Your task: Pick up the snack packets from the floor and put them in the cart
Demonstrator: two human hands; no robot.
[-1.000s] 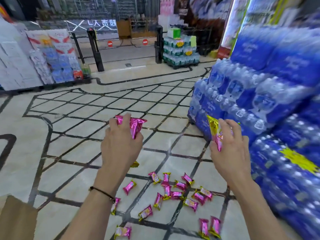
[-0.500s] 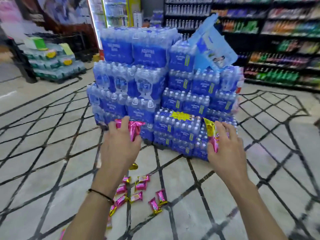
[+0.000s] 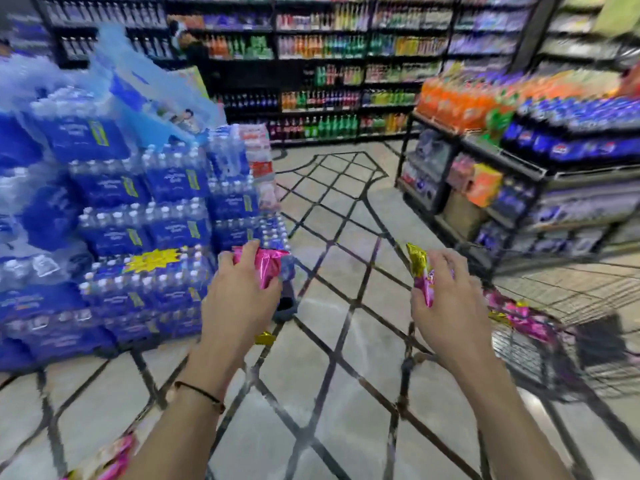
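Head view, heavy motion blur. The left hand was curled round a bunch of pink packets, fingers over the top, with a gold wrapper end poking out below the palm. The right hand pinched a pink-and-gold bunch between thumb and fingers, held upright. Both hands were raised level, well apart, over the tiled floor.

The cart sat at the right edge, its wire basket low and to the right of the right hand. Some loose packets lay in it already. The right hand was near the basket rim but not over it; the left hand was well apart from it. A water bottle stack stood on the left, with drink shelves behind. One blurred stray packet lay on the floor at bottom left; I couldn't tell how many more were down there.

Step, as judged: the carry, with both loads lifted and the drop not yet done. The next move would call for swinging both hands right until over the basket, then opening the fingers so the packets fell inside the wire walls. The left hand had farther to cross. With several slick wrappers per hand, one could slip out short of the rim.
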